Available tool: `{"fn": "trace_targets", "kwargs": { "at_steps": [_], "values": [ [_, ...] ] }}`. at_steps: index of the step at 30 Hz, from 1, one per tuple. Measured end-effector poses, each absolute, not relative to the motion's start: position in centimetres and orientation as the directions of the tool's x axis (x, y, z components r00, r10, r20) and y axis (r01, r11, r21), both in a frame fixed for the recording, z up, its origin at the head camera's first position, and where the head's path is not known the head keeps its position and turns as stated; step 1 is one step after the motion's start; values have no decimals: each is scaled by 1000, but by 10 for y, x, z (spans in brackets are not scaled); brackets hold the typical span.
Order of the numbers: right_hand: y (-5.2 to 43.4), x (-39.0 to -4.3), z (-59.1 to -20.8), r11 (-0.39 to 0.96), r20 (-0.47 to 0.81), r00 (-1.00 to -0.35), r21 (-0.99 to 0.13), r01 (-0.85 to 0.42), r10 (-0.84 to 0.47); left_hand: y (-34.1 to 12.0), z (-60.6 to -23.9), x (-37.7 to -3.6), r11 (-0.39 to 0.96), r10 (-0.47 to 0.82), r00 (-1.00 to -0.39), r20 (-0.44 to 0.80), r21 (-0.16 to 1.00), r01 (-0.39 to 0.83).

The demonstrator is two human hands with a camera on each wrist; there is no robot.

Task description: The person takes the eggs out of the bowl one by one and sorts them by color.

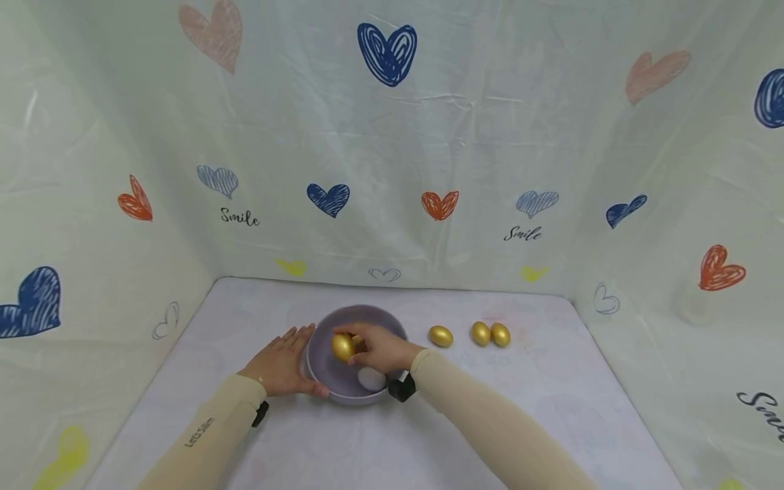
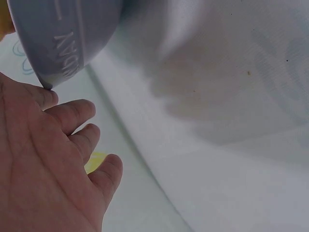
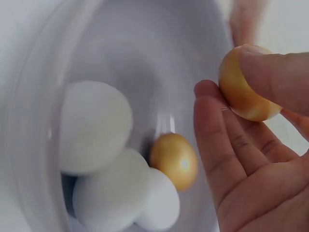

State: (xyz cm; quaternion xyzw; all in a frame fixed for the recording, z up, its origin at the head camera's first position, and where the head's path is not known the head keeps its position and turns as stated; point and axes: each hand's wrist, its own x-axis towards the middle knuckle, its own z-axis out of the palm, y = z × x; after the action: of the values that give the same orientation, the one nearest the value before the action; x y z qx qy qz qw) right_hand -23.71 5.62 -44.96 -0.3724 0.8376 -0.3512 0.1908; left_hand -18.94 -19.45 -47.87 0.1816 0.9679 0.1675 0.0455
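A lavender bowl (image 1: 324, 364) stands on the table. My right hand (image 1: 382, 346) reaches over it and pinches a golden egg (image 3: 248, 84) between thumb and fingers. Below, in the right wrist view, another golden egg (image 3: 174, 162) lies in the bowl against white eggs: one large white egg (image 3: 94, 125), a second (image 3: 113, 191) beside it and a smaller one (image 3: 159, 200). My left hand (image 1: 280, 364) rests along the bowl's left side with fingers extended. In the left wrist view its fingertips (image 2: 48, 99) are right at the bowl's rim, near raised lettering on the outer wall.
To the right of the bowl lie three more golden eggs: one on its own (image 1: 440, 335), and a pair, the left one (image 1: 480, 333) beside the right one (image 1: 500, 335). A pale cloth (image 1: 392, 150) printed with hearts hangs behind the table (image 1: 490, 401) and at both sides.
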Motion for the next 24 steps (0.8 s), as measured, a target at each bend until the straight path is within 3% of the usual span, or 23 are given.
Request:
{"fn": "trace_targets", "kwargs": {
  "at_steps": [9, 24],
  "values": [
    [114, -247, -427, 285, -1, -665, -904, -319, -747, -193, -479, -190, 881, 366, -930, -21, 329, 339],
    [236, -257, -413, 265, -25, -819, -951, -157, -574, -193, -477, -188, 880, 362, -932, -24, 338, 333]
  ]
}}
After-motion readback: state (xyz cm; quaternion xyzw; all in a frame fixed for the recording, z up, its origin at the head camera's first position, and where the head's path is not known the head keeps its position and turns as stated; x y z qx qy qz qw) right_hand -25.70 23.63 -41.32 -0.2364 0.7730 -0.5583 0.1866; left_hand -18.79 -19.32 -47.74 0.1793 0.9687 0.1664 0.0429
